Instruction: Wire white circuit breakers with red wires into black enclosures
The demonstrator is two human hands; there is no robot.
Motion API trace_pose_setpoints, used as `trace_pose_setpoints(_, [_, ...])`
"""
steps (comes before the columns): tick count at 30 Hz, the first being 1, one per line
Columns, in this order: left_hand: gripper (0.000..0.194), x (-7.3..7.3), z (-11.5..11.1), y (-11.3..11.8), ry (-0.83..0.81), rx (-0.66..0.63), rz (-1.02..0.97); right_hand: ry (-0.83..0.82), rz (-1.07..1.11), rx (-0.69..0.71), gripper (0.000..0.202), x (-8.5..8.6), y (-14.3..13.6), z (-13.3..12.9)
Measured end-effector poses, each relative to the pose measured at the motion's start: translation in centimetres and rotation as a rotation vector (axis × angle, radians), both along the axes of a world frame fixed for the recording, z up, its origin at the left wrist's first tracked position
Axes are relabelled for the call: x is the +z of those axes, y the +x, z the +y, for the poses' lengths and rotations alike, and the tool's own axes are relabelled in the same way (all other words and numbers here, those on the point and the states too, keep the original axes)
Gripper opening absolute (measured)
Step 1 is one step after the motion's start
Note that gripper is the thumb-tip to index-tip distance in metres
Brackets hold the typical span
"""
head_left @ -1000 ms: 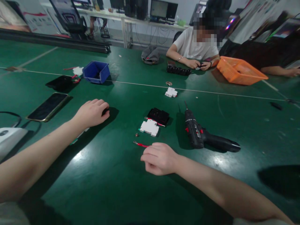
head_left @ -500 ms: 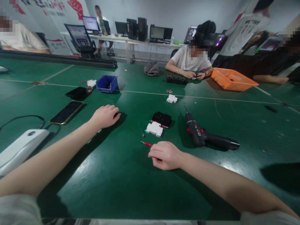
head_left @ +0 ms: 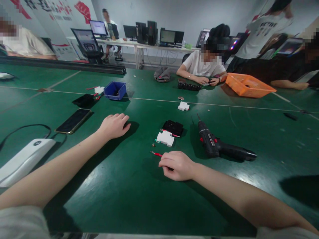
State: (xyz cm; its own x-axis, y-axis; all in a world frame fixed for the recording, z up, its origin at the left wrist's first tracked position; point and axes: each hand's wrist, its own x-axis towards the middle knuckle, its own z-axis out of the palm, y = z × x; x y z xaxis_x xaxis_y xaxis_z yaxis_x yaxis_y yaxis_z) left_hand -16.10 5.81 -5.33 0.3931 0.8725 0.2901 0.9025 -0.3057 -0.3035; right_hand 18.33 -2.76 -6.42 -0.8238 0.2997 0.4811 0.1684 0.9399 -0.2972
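My right hand [head_left: 176,165] is closed in a pinch on a short red wire [head_left: 157,154]. A bare metal terminal at the wire's end points left. Just above lie a tiny brass-coloured screw [head_left: 153,145], a white circuit breaker [head_left: 165,138] and a black plastic housing [head_left: 172,127], with a red wire between the last two. My left hand [head_left: 115,126] rests palm down on the table, its fingers loosely bent and the thumb apart from them; its palm is hidden. A black cordless screwdriver [head_left: 219,146] lies right of the parts.
Farther back are a second white breaker [head_left: 183,106], a blue bin [head_left: 115,91] and an orange basket [head_left: 249,86]. At left lie a phone [head_left: 73,121], a black tray [head_left: 84,100] and a white device [head_left: 27,161] with a cable. Across the green table [head_left: 139,199] sits another person [head_left: 203,66].
The view has shifted slightly. A white and green piece that showed beneath my left forearm is now hidden. My right hand keeps its pinch on the red wire.
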Motion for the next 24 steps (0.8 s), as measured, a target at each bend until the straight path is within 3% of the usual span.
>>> trace_pose_setpoints(4, [0.036,0.05,0.06,0.00,-0.005,-0.067,0.028,-0.001,0.006,-0.004,0.014,-0.04,0.03,0.00])
trace_pose_setpoints(17, [0.028,-0.29,-0.06,-0.44,0.012,-0.071,0.053,-0.028,-0.030,-0.002,0.014,-0.24,0.17,0.11])
trace_pose_setpoints(24, [0.033,-0.33,0.18,-0.55,0.006,-0.090,0.007,-0.038,-0.049,-0.008,0.013,-0.30,0.21,0.10])
